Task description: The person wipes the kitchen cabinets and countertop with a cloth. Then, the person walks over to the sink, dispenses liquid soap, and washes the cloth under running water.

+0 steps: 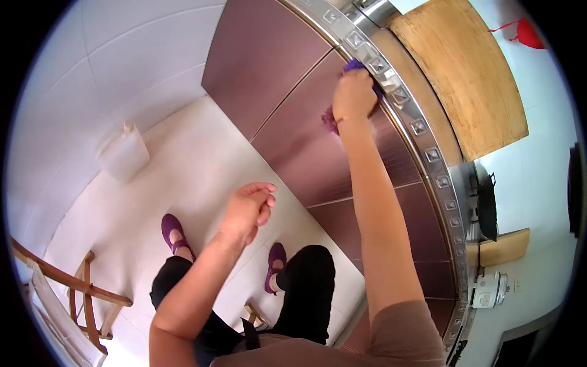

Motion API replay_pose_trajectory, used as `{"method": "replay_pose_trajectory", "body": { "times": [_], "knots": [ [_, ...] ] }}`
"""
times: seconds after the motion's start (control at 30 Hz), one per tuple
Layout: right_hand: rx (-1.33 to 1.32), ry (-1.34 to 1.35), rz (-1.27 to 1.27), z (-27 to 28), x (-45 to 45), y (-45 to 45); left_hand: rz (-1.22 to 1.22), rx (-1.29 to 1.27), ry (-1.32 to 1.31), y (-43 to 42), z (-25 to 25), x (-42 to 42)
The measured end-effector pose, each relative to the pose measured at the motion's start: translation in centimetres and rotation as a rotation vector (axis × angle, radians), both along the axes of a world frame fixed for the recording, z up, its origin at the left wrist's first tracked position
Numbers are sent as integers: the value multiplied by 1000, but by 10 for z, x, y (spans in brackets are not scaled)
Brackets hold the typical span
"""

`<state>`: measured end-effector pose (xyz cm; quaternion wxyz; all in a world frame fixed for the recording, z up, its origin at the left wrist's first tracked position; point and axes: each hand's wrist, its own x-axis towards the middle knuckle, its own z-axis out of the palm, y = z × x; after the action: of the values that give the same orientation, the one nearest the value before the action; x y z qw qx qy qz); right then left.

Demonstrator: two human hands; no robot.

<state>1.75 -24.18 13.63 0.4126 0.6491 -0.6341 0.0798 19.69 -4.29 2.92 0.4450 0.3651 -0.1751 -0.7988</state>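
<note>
My right hand (356,93) is closed on a purple cloth (353,65) and presses it against the upper edge of a glossy mauve cabinet door (318,116), just under the metal-trimmed counter edge. Most of the cloth is hidden behind the hand. A reddish reflection of the hand and cloth shows on the door. Away from the cabinet, my left hand (249,209) hangs in the air above the floor, its fingers curled in and nothing seen in them.
A translucent plastic jug (124,153) stands on the pale floor by the tiled wall. At lower left is a wooden folding chair (85,284). A large wooden board (465,73) lies along the counter, with a white cooker (489,290) further along. Several cabinet doors continue sideways.
</note>
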Motion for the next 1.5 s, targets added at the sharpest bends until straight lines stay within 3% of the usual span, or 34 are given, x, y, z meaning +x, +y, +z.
{"method": "replay_pose_trajectory", "body": {
  "times": [0.2, 0.4, 0.47, 0.6, 0.77, 0.93, 1.07, 1.23, 1.33, 1.5],
  "knots": [
    [40, 43, -20, 1, 52, -59, 84, 34, 55, -20, -9, 7],
    [159, 64, 149, 2, -9, 4, 123, 35, 66, -17, -5, 13],
    [100, 259, 273, -12, -50, 32, 120, -7, 102, -14, -10, 13],
    [67, 280, 255, -20, -100, 82, 140, -23, 122, -3, -7, 13],
    [45, 300, 302, -48, -112, 79, 108, 13, 113, 3, -8, 2],
    [275, 300, 310, -125, -101, 67, 56, 32, 128, -6, 1, -10],
    [438, 260, 483, -228, -109, 57, 46, 92, 119, -15, -1, -23],
    [699, 212, 417, -325, -131, 89, -4, 140, 91, -15, -18, -28],
    [844, 188, 360, -316, -154, 111, 28, 147, 73, -16, -15, -29],
    [609, 163, 406, -222, -184, 142, 3, 82, 122, -14, -17, -38]
  ]
}}
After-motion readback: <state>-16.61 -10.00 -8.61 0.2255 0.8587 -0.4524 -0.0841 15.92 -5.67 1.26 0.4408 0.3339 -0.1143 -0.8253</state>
